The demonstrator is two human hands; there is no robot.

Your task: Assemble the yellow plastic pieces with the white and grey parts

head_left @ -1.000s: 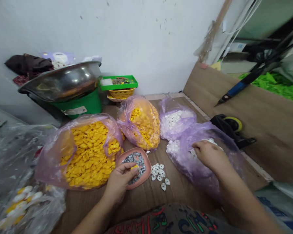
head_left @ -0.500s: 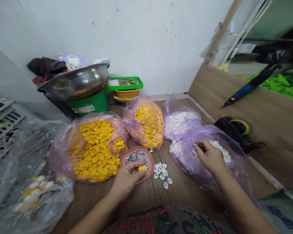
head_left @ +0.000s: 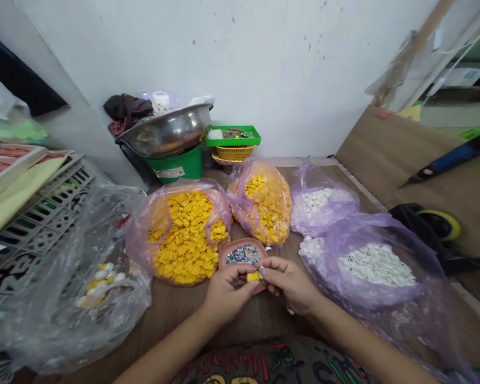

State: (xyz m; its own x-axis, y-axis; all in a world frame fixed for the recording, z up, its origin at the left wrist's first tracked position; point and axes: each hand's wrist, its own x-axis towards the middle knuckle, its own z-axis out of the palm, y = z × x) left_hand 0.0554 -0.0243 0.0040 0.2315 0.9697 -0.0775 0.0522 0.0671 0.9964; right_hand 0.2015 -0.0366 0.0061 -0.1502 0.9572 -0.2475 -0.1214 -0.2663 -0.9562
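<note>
Above the pink dish (head_left: pixel 223 255), my left hand (head_left: pixel 229 292) pinches a small yellow plastic piece (head_left: pixel 253 277). My right hand (head_left: pixel 290 284) meets it there, its fingertips closed on a small white piece (head_left: pixel 262 272) that touches or nearly touches the yellow one. Small grey metallic bits (head_left: pixel 243 255) lie in the dish, and my fingers cover its front part. One loose white piece (head_left: pixel 290 310) shows under my right hand; the others beside the dish are hidden.
Two bags of yellow pieces (head_left: pixel 188 234) (head_left: pixel 266 205) stand behind and left. Purple bags of white pieces (head_left: pixel 378 264) (head_left: pixel 318 200) lie right. A clear bag (head_left: pixel 104 285) with yellow-and-white pieces sits left by a grey crate (head_left: pixel 60 205). A blue pen-like tool (head_left: pixel 448 162) hangs at right.
My right hand has come from the purple bag of white pieces to my left hand, bringing a white piece. The view has turned a little left.
</note>
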